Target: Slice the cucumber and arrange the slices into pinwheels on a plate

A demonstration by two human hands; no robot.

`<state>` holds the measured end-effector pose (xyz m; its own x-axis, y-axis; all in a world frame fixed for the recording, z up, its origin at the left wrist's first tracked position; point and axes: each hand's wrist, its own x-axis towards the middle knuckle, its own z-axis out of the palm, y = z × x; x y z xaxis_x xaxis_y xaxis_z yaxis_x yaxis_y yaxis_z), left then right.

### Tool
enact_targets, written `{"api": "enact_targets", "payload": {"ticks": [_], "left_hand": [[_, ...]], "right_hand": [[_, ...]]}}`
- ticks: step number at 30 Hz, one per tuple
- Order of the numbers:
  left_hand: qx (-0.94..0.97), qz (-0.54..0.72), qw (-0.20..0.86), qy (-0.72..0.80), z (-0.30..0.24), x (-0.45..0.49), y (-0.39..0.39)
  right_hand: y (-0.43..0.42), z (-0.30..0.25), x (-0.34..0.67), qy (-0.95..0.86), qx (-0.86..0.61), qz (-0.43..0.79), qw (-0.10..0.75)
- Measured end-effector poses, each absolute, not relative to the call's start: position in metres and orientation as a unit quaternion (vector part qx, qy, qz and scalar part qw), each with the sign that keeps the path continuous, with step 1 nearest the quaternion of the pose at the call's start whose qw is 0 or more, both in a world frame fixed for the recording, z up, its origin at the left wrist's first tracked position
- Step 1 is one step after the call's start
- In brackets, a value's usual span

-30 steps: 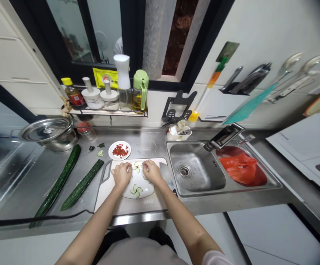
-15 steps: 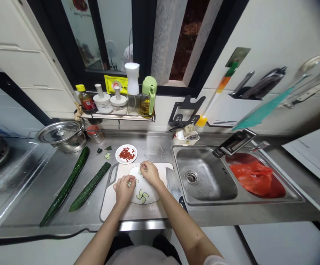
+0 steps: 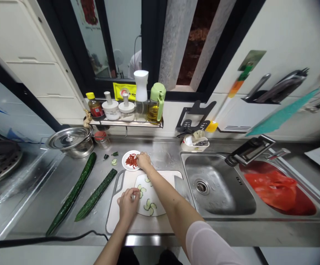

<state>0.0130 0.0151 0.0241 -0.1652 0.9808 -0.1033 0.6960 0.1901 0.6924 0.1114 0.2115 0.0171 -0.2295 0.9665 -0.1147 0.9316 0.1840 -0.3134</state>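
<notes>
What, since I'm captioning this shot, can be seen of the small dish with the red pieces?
The small dish is round, white and shallow, perhaps ceramic or plastic. It sits upright on the metal counter, by the far edge of the cutting board; contact between them is unclear. Red pieces lie across its middle. The right hand is over its right side, hiding part of it.

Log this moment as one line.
left hand: beside cucumber slices on white plate | right hand: at dish of red pieces | cutting board: under plate | two cucumbers: on counter
</notes>
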Motion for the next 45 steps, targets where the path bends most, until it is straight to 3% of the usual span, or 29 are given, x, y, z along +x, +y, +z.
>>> {"api": "enact_targets", "payload": {"ticks": [34,45], "left_hand": [[0.538,0.292,0.298,0.733,0.011,0.007,0.010],[0.530,0.305,0.302,0.731,0.013,0.004,0.005]], "right_hand": [[0.207,0.007,0.127,-0.766,-0.602,0.198,0.105],[0.212,0.006,0.111,-0.792,-0.585,0.163,0.060]]}}
